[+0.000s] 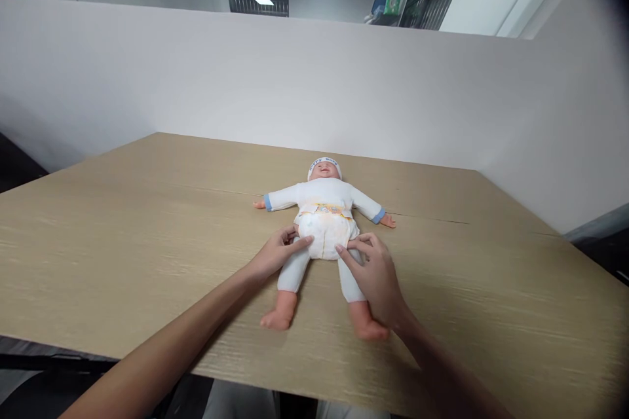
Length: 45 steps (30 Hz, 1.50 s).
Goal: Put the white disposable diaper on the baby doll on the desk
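On its back on the table lies a baby doll point(325, 191) in white clothes with blue cuffs and a printed white cap, head away from me, arms spread. A white diaper point(324, 236) with an orange-trimmed waistband is around its hips, over the white leggings. My left hand point(278, 250) pinches the diaper's edge at the leg opening on the left, thumb on top and fingers partly hidden behind. On the other side my right hand point(376, 268) has thumb and forefinger closed on the diaper's edge by the other leg.
The wooden table point(147, 236) has a thin seam across it behind the doll. A white partition wall point(275, 85) stands along its far edge, with another wall point(565, 131) at the right. Dark chair-like shapes show at both sides.
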Available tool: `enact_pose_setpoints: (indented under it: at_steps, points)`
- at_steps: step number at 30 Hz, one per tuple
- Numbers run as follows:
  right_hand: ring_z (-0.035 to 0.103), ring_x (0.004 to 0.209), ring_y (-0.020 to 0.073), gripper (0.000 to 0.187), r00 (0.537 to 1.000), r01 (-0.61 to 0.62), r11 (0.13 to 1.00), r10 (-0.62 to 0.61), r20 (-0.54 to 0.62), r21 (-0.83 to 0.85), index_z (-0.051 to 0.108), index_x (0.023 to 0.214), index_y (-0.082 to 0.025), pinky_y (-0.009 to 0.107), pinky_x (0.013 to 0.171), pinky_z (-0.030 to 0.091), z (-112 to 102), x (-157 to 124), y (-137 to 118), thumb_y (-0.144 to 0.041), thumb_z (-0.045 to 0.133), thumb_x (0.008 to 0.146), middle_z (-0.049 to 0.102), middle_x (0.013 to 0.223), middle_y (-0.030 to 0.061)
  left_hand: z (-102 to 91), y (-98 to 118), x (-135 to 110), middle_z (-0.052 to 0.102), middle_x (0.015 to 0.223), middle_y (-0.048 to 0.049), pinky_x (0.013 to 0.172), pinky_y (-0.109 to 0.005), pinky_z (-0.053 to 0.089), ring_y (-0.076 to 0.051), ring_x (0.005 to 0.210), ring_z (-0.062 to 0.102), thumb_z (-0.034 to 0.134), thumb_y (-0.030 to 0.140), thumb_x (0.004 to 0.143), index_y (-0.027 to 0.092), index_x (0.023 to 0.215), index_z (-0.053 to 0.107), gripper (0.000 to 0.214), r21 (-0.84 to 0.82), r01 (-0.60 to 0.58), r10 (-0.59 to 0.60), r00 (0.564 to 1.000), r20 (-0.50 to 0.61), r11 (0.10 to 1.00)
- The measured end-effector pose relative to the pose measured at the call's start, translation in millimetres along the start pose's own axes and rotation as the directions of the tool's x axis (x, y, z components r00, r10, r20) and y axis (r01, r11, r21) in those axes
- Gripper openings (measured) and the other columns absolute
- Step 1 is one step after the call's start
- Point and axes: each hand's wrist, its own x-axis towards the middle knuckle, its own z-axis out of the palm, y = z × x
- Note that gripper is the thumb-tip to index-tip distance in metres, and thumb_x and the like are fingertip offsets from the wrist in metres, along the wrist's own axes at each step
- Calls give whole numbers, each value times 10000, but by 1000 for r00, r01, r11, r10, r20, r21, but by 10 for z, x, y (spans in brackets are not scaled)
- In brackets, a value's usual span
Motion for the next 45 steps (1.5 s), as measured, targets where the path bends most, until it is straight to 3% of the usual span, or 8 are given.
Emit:
enact_pose_setpoints:
  at_steps: [8,14,18,22,29,34,41,45]
  points:
    - [575,673,191,342,999,31,997,-31,-7,-68,711,779,-227,346,682,459,-73,33,-38,-477,609,988,650,759,30,-11,-45,31,756,904,-71,780,-355,559,-240,875,706,773,645,816,165,1031,677,534,-108,11,-20,997,-80,994]
    - [647,1050,277,236,967,211,975,-218,-136,-62,658,1124,-223,447,975,515,-88,114,38,-410,578,1004,720,1111,99,-59,-24,-37,725,1176,-99,1019,-421,510,-240,1069,658,632,526,983,189,1131,652,369,339,-192,294,913,-282,921]
    - [444,1492,280,533,944,330,944,-331,-7,-17,462,1541,-221,522,1242,354,-44,217,136,-430,501,1052,520,1582,130,-110,-1,21,514,1560,-143,1226,-503,354,-289,1461,455,489,467,1067,219,1449,518,456,549,-405,536,839,-95,731]
    - [336,1580,245,571,909,389,921,-380,168,-23,367,1634,-263,533,1302,260,23,315,214,-437,395,1091,404,1690,78,-117,-14,183,360,1698,-112,1306,-495,226,-271,1584,297,341,463,1114,247,1598,413,535,567,-511,504,843,186,646]
    - [389,1546,224,512,862,495,863,-473,181,-103,455,1588,-270,520,1318,206,-40,450,286,-410,373,1102,505,1625,59,-215,64,276,476,1625,-78,1260,-457,281,-256,1497,402,271,410,1126,263,1566,490,512,657,-531,515,822,244,536]
    - [524,1392,294,483,945,313,915,-327,-11,-254,551,1472,-174,507,1203,373,-76,856,564,-390,490,1044,612,1475,152,-496,53,547,490,1605,-109,1212,-484,284,-316,1442,427,423,399,1068,233,1549,485,513,842,-294,485,873,45,451]
    - [638,1088,323,294,995,91,902,-62,82,-422,693,1167,-83,415,972,468,148,1330,669,-212,547,947,709,1148,216,-560,21,1128,693,1247,-238,1073,-530,357,-413,1212,583,622,386,921,108,1283,627,457,912,-8,258,960,-108,411]
    - [652,1017,291,260,997,56,921,-28,78,-385,683,1116,-110,356,869,481,46,1164,444,-218,527,939,708,1118,187,-443,297,824,726,1102,-211,913,-427,470,-365,1067,664,632,371,894,106,1154,616,372,884,59,198,966,-168,464]
